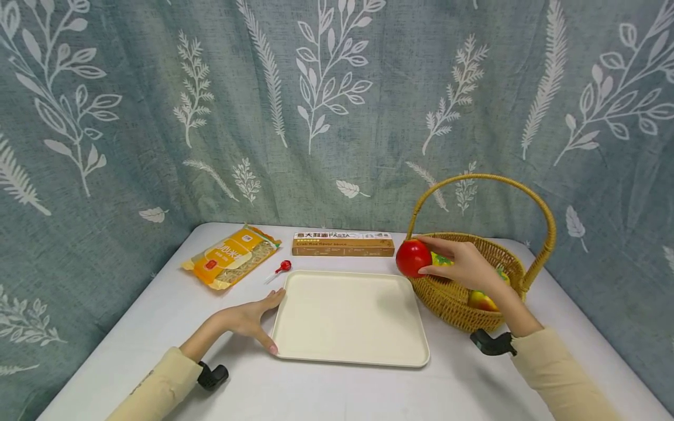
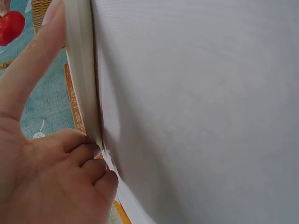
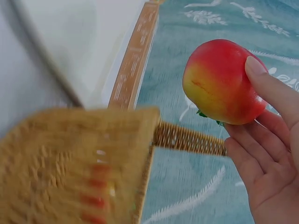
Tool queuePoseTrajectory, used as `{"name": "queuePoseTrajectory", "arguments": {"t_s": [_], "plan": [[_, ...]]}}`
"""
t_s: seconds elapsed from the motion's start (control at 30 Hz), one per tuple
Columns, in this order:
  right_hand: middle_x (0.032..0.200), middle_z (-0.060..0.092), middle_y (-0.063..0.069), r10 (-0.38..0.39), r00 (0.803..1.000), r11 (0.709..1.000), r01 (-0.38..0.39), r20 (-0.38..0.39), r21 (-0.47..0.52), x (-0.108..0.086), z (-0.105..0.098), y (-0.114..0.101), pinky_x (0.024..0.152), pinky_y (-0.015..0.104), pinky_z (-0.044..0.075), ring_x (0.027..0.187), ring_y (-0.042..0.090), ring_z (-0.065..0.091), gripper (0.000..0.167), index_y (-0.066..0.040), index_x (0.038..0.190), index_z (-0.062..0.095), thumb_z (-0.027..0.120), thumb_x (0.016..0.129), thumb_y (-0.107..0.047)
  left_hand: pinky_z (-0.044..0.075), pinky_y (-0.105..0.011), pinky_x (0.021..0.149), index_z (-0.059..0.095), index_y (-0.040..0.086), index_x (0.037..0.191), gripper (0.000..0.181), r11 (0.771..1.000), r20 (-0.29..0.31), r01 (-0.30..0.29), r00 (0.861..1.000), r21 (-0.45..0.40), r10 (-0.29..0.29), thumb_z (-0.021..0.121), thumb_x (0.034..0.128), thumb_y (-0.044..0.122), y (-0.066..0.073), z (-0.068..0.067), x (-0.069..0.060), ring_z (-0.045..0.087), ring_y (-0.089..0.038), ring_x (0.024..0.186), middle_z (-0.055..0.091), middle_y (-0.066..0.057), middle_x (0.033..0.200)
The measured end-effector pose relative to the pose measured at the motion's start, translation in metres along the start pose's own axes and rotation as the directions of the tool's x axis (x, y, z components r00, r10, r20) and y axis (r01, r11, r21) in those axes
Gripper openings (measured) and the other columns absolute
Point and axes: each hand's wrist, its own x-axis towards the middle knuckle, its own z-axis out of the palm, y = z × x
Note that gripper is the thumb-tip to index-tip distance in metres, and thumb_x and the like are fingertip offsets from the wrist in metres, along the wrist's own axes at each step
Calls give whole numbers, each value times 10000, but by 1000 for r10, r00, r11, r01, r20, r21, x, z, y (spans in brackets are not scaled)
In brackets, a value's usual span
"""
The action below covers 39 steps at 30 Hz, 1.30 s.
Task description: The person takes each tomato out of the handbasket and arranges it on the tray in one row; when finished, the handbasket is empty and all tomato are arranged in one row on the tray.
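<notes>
My right hand (image 1: 459, 263) holds a glossy red fruit (image 1: 413, 259) between thumb and fingers, above the tray's far right corner and the basket's near-left rim. In the right wrist view the fruit (image 3: 224, 81) shows a yellow patch and green leafy bits underneath. A cream rectangular tray (image 1: 350, 318) lies flat in the middle of the table. My left hand (image 1: 246, 320) touches its left edge, thumb and fingers spread apart along the rim. Fingertips are partly hidden in the left wrist view. The wicker basket (image 1: 453, 307) holds several yellow-red fruits (image 1: 481, 300) with green tops.
Behind the tray stands a brown-and-white pasta box (image 1: 343, 244). A red lollipop (image 1: 285, 266) and an orange-and-clear food packet (image 1: 234, 257) lie at the back left. The basket's tall handle (image 1: 551, 234) arches upward on the right. A leaf-patterned curtain (image 1: 337, 117) hangs behind the white table.
</notes>
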Motion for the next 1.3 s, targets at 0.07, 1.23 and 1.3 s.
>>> {"name": "queuePoseTrajectory", "arguments": {"t_s": [0.07, 1.23, 1.3], "plan": [[1295, 596, 173, -5, 1000, 1000, 6, -10, 28, 3, 7, -3, 869, 432, 522, 1147, 331, 594, 675, -61, 1385, 527, 791, 796, -259, 127, -514, 1153, 80, -4, 1534, 1281, 1000, 2, 7, 1000, 4, -7, 905, 626, 365, 0, 0, 1, 69, -346, 1456, 62, -207, 1589], [1329, 585, 95, -117, 986, 974, 91, 115, 209, 54, 115, -62, 988, 401, 456, 1213, 262, 556, 655, -60, 1379, 534, 800, 798, -207, 128, -534, 1146, 144, 5, 1532, 1135, 997, 37, -65, 997, -44, 67, 858, 709, 322, -11, -10, -1, 110, -366, 1446, 113, -206, 1583], [1317, 595, 96, -129, 983, 974, 102, 132, 200, 58, 120, -64, 985, 410, 460, 1207, 258, 562, 644, -54, 1374, 538, 799, 801, -190, 129, -540, 1143, 148, -3, 1529, 1125, 996, 37, -75, 996, -43, 77, 856, 713, 307, -10, -10, -2, 113, -377, 1442, 117, -219, 1579]]}}
